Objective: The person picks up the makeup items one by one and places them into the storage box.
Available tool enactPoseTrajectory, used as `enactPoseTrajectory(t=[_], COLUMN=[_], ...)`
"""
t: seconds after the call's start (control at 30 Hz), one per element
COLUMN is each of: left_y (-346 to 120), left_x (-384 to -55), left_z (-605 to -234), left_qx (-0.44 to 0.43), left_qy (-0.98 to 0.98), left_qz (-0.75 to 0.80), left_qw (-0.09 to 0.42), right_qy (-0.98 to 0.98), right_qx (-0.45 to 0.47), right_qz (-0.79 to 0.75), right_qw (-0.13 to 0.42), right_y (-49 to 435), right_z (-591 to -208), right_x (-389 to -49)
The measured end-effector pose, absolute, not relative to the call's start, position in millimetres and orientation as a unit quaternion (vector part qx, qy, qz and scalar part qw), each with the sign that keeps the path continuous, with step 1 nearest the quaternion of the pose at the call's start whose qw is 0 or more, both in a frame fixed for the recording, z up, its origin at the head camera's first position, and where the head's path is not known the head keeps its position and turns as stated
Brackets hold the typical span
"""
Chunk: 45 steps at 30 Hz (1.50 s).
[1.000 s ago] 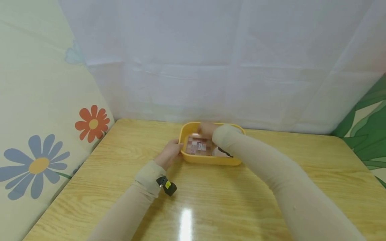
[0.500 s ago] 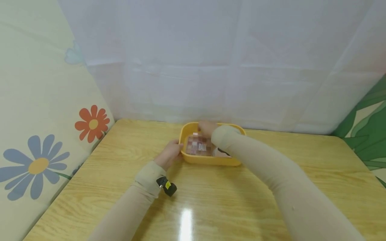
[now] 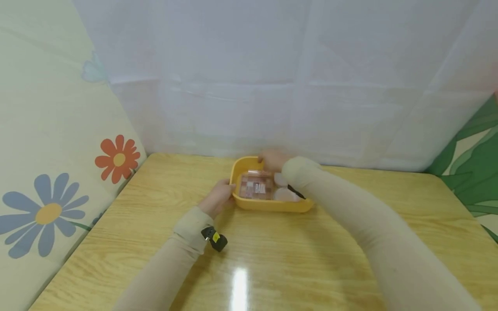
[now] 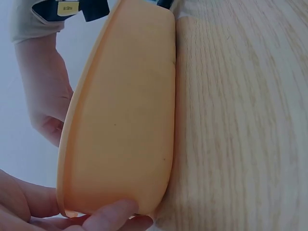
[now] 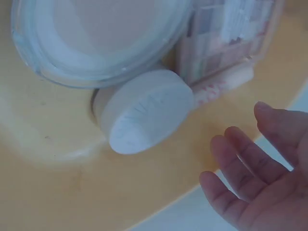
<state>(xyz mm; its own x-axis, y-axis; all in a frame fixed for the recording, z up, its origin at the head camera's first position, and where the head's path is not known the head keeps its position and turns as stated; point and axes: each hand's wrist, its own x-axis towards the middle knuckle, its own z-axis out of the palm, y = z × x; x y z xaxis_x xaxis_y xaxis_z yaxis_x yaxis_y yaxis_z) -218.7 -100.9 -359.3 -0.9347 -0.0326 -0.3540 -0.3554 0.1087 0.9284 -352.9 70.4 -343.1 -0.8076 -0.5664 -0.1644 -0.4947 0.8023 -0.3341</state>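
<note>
A yellow plastic basket (image 3: 272, 206) stands on the table, with several cosmetics in it. My left hand (image 3: 218, 198) grips its left end, thumb at the rim and fingers against the outer wall. Over the back rim is my right hand (image 5: 262, 168), its fingers loosely bent and holding nothing. In the basket lie an eyeshadow palette (image 3: 256, 188) with white lettering and a slim pink-and-white tube (image 5: 226, 84) along its back side. To their right are a tilted white round pot (image 5: 151, 113) and a larger round compact with a clear rim (image 5: 110, 38).
The wood-grain table (image 3: 264, 246) extends around the basket. A white cloth (image 3: 233, 86) hangs close behind it. Flower-printed panels (image 3: 50, 129) flank the left, and green leaf prints (image 3: 478, 172) the right. Black cameras (image 3: 215, 239) are strapped to the wrists.
My right hand has drawn back from inside the basket and shifted slightly right, uncovering the tube and the round pot. The left hand keeps its grip on the basket.
</note>
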Motion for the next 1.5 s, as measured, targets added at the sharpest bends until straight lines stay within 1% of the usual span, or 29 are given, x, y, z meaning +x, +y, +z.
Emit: enactPoseTrajectory(t=[0.1, 0.17, 0.37, 0.47, 0.57, 0.8, 0.9, 1.5], left_y=[-99.7, -98.8, -96.1, -96.3, -98.0, -98.5, -96.5, -93.3], left_x=[-218.7, -218.4, -216.9, -216.4, -216.2, -215.2, -215.4, -215.0], left_z=[-358.8, -357.9, -355.2, -354.8, -355.8, -356.7, -356.3, -355.9], left_qx=[-0.130, -0.128, -0.130, -0.130, -0.124, -0.126, -0.134, -0.128], left_qy=[0.737, 0.738, 0.738, 0.730, 0.725, 0.730, 0.730, 0.732], left_qz=[0.652, 0.651, 0.652, 0.660, 0.667, 0.660, 0.660, 0.658], left_qw=[0.119, 0.119, 0.119, 0.119, 0.118, 0.121, 0.121, 0.124], right_qy=[0.939, 0.936, 0.931, 0.929, 0.928, 0.924, 0.923, 0.921], right_qx=[-0.294, -0.302, -0.296, -0.296, -0.287, -0.271, -0.269, -0.274], right_qz=[-0.145, -0.146, -0.179, -0.192, -0.210, -0.241, -0.248, -0.265], right_qw=[0.108, 0.103, 0.119, 0.109, 0.111, 0.124, 0.122, 0.078], right_y=[78.0, 83.1, 96.2, 104.5, 110.4, 121.3, 126.6, 153.8], right_z=[-349.5, -343.6, -291.9, -282.9, -277.8, -272.6, -272.5, -275.1], right_x=[-367.0, -366.0, -320.6, -311.5, -306.2, -296.2, -293.1, -272.1])
